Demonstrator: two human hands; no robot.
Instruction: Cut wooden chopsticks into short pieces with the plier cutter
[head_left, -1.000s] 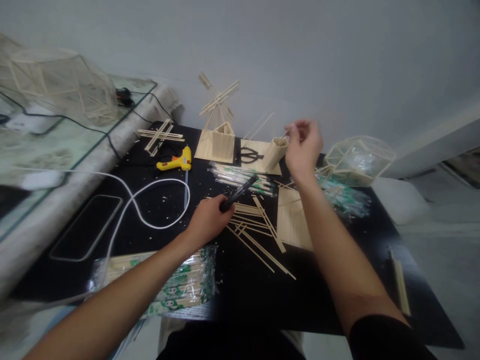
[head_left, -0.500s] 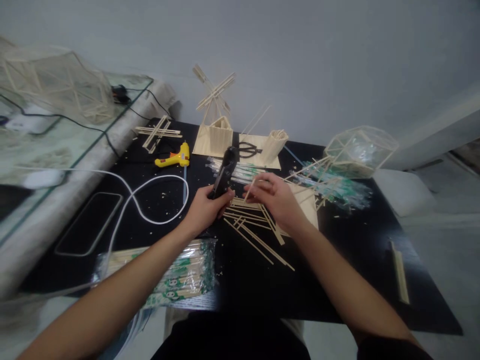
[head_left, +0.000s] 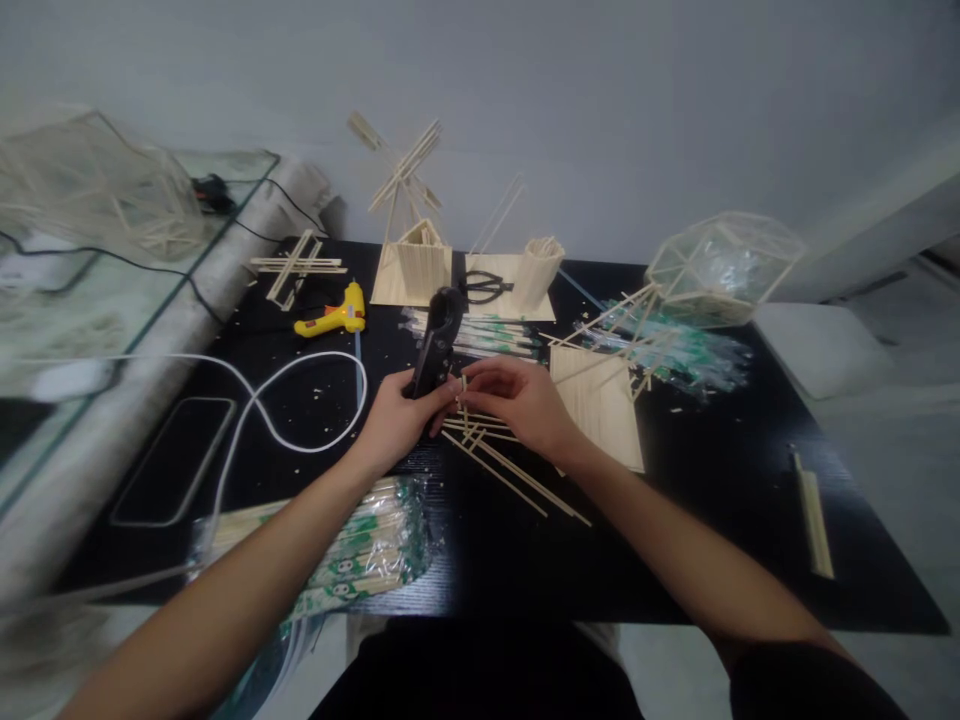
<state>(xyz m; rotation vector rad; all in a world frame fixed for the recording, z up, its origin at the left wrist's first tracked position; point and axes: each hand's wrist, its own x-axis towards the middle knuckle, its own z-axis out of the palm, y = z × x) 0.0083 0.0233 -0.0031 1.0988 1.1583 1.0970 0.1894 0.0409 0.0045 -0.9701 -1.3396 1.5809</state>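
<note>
In the middle of the black table, my left hand (head_left: 397, 415) is closed around a long black hand tool (head_left: 436, 345), its rounded end tilted up and away; its exact kind is unclear. Close beside it, my right hand (head_left: 525, 400) pinches a thin wooden stick (head_left: 463, 388). The fingertips of both hands nearly meet at this stick, and the left thumb seems to touch it. Beneath the hands lie several loose wooden sticks (head_left: 517, 478), partly hidden. A square wooden board (head_left: 600, 400) is to the right of my right hand.
Left are a yellow glue gun (head_left: 334, 315), a looped white cable (head_left: 283, 438) and a bag of sticks (head_left: 367, 550). Behind stand a stick windmill (head_left: 421, 262) and a stick cup (head_left: 537, 272), with black scissors (head_left: 484, 287) between. A stick polyhedron (head_left: 724, 270) is at back right.
My right hand has moved left and down, bringing its stick up against my left hand. The black tool stays in my left hand. The view has shifted slightly.
</note>
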